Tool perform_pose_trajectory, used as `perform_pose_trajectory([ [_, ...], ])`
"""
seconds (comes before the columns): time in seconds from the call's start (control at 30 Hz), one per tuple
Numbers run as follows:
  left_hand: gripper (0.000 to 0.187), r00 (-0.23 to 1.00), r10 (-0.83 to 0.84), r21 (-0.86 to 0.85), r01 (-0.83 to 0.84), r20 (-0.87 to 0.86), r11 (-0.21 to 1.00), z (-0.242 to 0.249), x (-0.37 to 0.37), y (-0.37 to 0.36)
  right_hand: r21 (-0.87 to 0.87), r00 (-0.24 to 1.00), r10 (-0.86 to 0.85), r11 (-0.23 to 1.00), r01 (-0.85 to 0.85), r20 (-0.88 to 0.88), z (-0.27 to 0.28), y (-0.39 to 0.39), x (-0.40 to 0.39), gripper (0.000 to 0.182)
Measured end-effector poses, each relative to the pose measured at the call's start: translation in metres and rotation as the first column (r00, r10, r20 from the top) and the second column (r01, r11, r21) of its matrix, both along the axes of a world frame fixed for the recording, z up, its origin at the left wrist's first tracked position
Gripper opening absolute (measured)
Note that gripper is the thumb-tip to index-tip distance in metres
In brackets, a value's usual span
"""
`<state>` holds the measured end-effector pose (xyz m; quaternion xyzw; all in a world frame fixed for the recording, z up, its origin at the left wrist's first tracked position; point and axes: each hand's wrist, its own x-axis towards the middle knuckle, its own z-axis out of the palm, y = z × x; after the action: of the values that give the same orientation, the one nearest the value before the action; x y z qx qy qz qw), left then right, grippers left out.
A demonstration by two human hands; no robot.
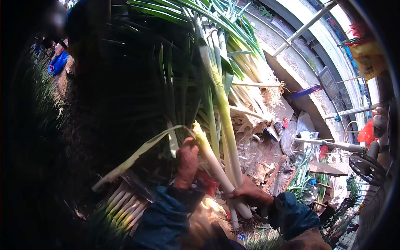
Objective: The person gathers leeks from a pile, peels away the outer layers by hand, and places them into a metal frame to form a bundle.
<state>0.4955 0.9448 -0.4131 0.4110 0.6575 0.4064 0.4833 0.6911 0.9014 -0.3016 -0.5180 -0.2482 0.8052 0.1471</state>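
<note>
My right hand (250, 193) is closed around the white lower ends of a few leeks (228, 137), just above their roots. Their long stalks slant up and away from me, with green tops at the back. One shorter stalk (210, 152) among them ends in a torn, yellowish tip. My left hand (187, 160) is curled beside that tip, its fingers closed on a loose, pale leek leaf (143, 151). The leaf arches over the fingers and hangs down to the left. The exact finger contact is partly hidden.
A big pile of leeks (254, 93) lies ahead, roots to the right. Trimmed leeks (125, 204) lie at lower left. Scraps and litter cover the ground at right, near a handwheel (366, 168) and metal rails (306, 27). Deep shadow hides much of the left.
</note>
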Motion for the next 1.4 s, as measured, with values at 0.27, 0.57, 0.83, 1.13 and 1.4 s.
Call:
perform_pose_trajectory([
  [0.27,0.011,0.744,-0.415,0.22,0.589,-0.523,0.777,-0.009,-0.012,-0.148,0.024,1.0,-0.012,1.0,0.011,0.027,-0.006,0.012,0.004,0.061],
  [0.57,0.021,0.537,-0.697,-0.461,0.523,-0.476,0.717,-0.101,-0.078,-0.309,0.078,0.995,-0.052,0.996,0.045,0.089,-0.014,0.023,0.021,0.061],
  [0.83,0.048,0.862,0.045,-0.34,0.151,0.505,0.928,-0.038,0.002,-0.118,0.057,1.0,0.015,0.998,-0.016,0.025,-0.016,0.018,0.02,0.064],
  [1.13,0.087,-0.077,0.12,-0.083,0.372,0.99,0.924,-0.011,0.079,-0.031,-0.054,0.988,0.062,0.996,-0.071,-0.141,-0.012,0.0,0.034,0.062],
  [1.4,0.069,-0.052,0.212,-0.176,0.387,0.976,0.905,0.007,0.098,-0.03,0.572,0.944,-0.081,0.811,-0.124,0.32,-0.016,-0.056,0.065,0.089],
])
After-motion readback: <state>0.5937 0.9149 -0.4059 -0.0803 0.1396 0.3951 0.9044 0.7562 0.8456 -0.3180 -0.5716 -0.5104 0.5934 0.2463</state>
